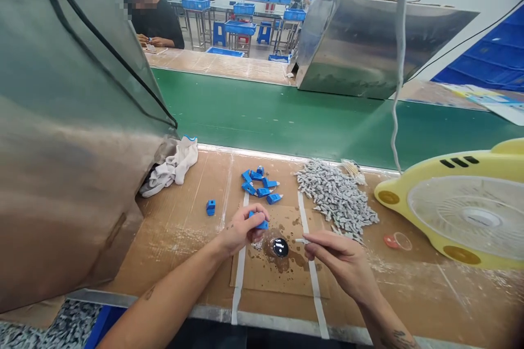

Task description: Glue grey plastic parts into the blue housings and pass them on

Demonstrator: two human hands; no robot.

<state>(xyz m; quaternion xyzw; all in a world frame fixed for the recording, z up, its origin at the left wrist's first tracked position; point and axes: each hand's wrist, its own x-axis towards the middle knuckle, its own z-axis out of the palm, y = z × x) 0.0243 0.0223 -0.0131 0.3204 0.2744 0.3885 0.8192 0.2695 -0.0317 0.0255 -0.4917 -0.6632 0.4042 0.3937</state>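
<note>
My left hand is closed round a blue plastic part, left of a small round black dish. On the other side of the dish, my right hand pinches a small light grey piece between thumb and fingers. The dish rests on a stained cardboard sheet held by white tape strips. Beyond my left hand lie several blue parts, and one blue part stands apart to the left. A large heap of small grey pieces lies beyond my right hand.
A yellow fan lies at the right, near a small red and clear cap. White gloves rest by the metal housing at left. A green conveyor belt crosses behind; a person sits beyond it.
</note>
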